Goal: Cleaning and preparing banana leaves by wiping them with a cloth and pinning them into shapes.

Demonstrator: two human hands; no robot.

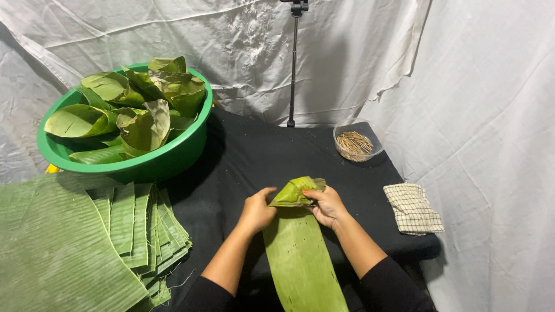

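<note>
White cloth (474,86) hung behind and beside the black-covered surface (260,156) in front of you. At your left lay a big stack of flat banana leaf sheets (87,242), their cut edges fanned out in steps. Behind that stack stood a round green basin (173,156), filled above its rim with leaves already folded into cone-like cups (139,110). A long banana leaf strip (300,260) ran from your lap up the middle of the surface, and its far end was folded over into a pointed pocket (296,192) between your hands. Your left hand (257,211) pressed against the left side of that fold, fingers curled onto the leaf. Your right hand (328,206) pinched the fold's right edge, fingers closed over it. To the right lay a folded checked cloth (413,208), well apart from the strip. Beyond it, near the back edge, sat a small clear bowl (342,134) holding a heap of thin brown sticks (355,144). A dark stand pole (293,69) rose at the back.
</note>
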